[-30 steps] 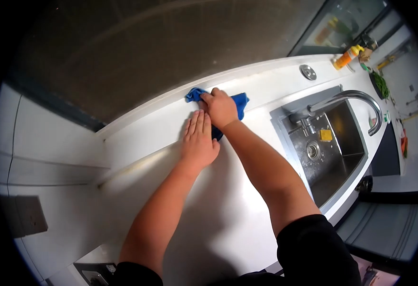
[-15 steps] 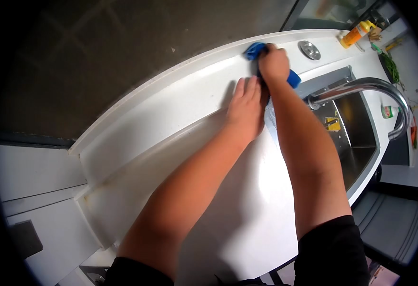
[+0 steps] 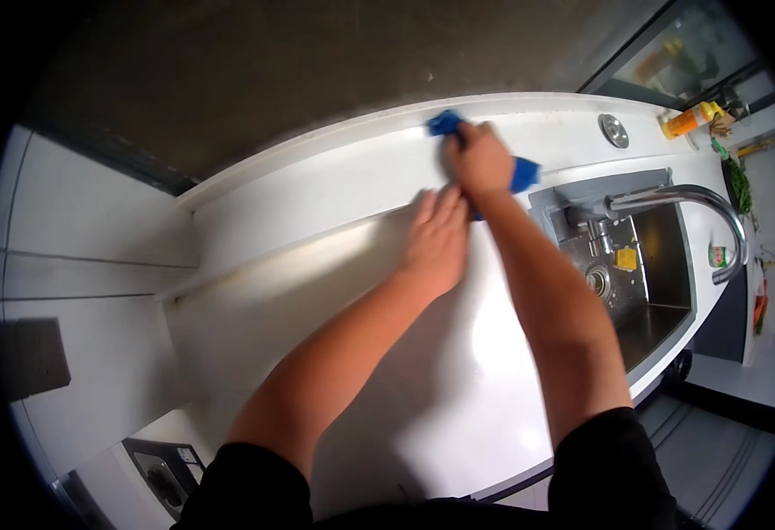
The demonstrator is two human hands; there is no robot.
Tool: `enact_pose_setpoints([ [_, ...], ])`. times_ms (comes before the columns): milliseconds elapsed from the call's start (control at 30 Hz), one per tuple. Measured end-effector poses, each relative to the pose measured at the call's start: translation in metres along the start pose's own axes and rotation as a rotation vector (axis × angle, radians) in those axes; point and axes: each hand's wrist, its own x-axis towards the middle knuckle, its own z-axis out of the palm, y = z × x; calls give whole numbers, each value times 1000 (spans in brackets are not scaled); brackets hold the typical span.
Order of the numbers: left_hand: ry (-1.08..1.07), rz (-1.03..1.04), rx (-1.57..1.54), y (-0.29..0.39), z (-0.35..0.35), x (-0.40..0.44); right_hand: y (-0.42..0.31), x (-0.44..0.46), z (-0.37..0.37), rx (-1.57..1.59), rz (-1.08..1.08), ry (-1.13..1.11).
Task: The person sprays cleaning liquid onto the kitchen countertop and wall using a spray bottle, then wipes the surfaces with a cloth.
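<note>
My right hand (image 3: pixel 483 162) is closed around a bunched blue cloth (image 3: pixel 526 175) and presses it on the raised white ledge at the back of the counter. Parts of the cloth stick out on both sides of the fist; the rest is hidden under it. Just to the left and nearer to me, my left hand (image 3: pixel 438 240) lies flat with its fingers stretched out, by the step where the countertop (image 3: pixel 405 371) meets the ledge. It holds nothing that I can see, and its fingertips come close to the cloth.
On the right is a steel sink (image 3: pixel 670 322) with a curved faucet (image 3: pixel 714 199) and a yellow sponge (image 3: pixel 626 259) inside. A round metal drain cover (image 3: pixel 614 131) and an orange bottle (image 3: pixel 692 120) sit on the ledge. A stove (image 3: pixel 162 477) shows at lower left.
Both hands have moved left along the ledge, the right one taking the blue cloth farther from the drain cover. The view has shifted, showing more of the sink and the stove.
</note>
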Motion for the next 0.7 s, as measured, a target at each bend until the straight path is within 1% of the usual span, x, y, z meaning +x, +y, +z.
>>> enact_pose_setpoints([
  [33,-55,-44,-2,-9,-6,-24,-26,-11,10,0,-42,-46],
  [67,-16,-97,-49,-19,-2,-52,-54,-21,14,46,-62,-94],
  [100,18,-148,-99,-28,-3,-81,-82,-33,19,95,-100,-95],
  [167,-28,-390,-262,-33,-26,-124,-131,-56,34,185,-157,-39],
  [200,-49,-378,-250,-40,-45,-141,-153,-67,38,207,-150,-77],
  [233,71,-337,-340,-55,-39,-164,-173,-77,38,218,-131,-138],
  [267,204,-366,-460,-59,-41,-185,-186,-86,34,343,-88,-194],
  [300,281,-379,-558,-64,-50,-202,-196,-96,30,458,9,-131],
  [333,321,-418,-595,-62,-71,-211,-198,-105,24,569,104,-57],
  [367,420,-467,-639,-58,-81,-219,-191,-114,21,550,120,-47],
  [400,414,-458,-656,-58,-84,-226,-185,-124,18,705,252,4],
  [433,418,-573,-732,-59,-87,-234,-183,-135,16,868,379,53],
  [467,425,-698,-797,-59,-91,-243,-175,-148,4,925,442,14],
  [500,523,-707,-891,-52,-88,-244,-164,-160,-9,983,459,-19],
  [533,532,-741,-869,-41,-95,-246,-151,-174,-14,1085,460,20],
  [567,564,-711,-1028,-27,-104,-244,-142,-184,-46,1189,538,-53],
  [600,603,-677,-1183,-14,-113,-245,-129,-194,-71,1175,528,-53],
  [633,577,-638,-1171,-1,-120,-248,-125,-203,-108,1164,598,-110],
  [667,545,-588,-1167,11,-126,-250,-105,-216,-107,1095,500,4],
  [700,437,-575,-1166,19,-131,-252,-90,-228,-115,1064,433,46],
])
